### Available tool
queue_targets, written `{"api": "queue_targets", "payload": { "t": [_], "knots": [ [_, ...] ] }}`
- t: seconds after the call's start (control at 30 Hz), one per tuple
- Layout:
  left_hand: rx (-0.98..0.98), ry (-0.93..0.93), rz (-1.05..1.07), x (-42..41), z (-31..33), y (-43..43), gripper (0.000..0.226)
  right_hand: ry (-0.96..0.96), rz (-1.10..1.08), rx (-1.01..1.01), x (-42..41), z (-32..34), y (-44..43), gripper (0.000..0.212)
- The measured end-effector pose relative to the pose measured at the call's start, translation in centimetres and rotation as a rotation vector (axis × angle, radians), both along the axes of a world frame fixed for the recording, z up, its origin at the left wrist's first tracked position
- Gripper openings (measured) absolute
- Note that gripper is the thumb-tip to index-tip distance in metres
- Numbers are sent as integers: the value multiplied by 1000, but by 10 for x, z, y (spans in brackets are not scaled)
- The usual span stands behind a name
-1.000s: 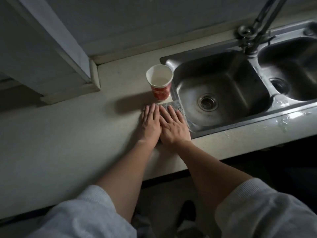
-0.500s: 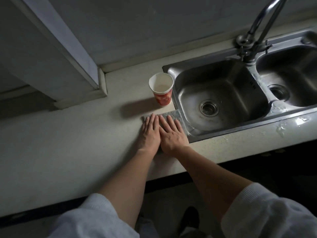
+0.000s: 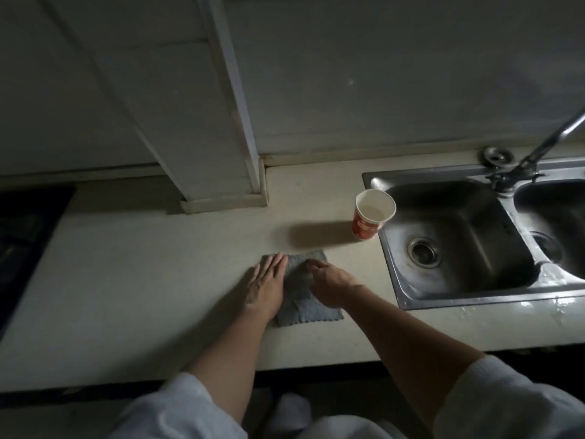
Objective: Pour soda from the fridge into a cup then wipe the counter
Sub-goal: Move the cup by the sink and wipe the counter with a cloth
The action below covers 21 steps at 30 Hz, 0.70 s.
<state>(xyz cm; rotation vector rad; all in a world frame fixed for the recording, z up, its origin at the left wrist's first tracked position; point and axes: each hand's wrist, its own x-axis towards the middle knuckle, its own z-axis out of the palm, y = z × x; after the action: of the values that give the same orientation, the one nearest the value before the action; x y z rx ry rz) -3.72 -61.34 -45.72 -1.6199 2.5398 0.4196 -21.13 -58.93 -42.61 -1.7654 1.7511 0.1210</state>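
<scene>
Pale beige tabletop fills most of the view, wide bare stretch to my left. Steel double sink set in at right. Grey-blue cloth lies flat on the tabletop between the two, long axis running away from me, near edge slanted a bit right.

Left hand: flat, fingers straight and together, resting on the cloth's left edge, partly on the tabletop. Right hand: on the cloth's middle, fingers bent down into it; pressing or pinching, can't tell.

Red paper cup upright, just beside the sink's left rim, beyond and right of the cloth, apart from it, nearer the right hand. Pale liquid inside, so I judge the pour done and the wipe underway. A sweep left keeps clear of the cup.
</scene>
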Motion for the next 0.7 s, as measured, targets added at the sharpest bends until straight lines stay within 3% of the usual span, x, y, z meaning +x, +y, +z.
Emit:
{"api": "queue_targets", "payload": {
  "t": [0.13, 0.3, 0.47, 0.7],
  "knots": [
    [20, -4, -42, 6, -1, -28, 58, 29, 75, -82, 30, -13, 3, 69],
    [-27, 57, -86, 0, 1, -32, 57, 58, -11, -102, 43, -25, 2, 91],
    [72, 67, -29, -12, 7, -40, 58, 35, -14, -86, 23, -26, -44, 82],
    [179, -40, -53, -67, -13, -114, 71, 91, 10, -34, -12, -38, -118, 101]
  ]
}}
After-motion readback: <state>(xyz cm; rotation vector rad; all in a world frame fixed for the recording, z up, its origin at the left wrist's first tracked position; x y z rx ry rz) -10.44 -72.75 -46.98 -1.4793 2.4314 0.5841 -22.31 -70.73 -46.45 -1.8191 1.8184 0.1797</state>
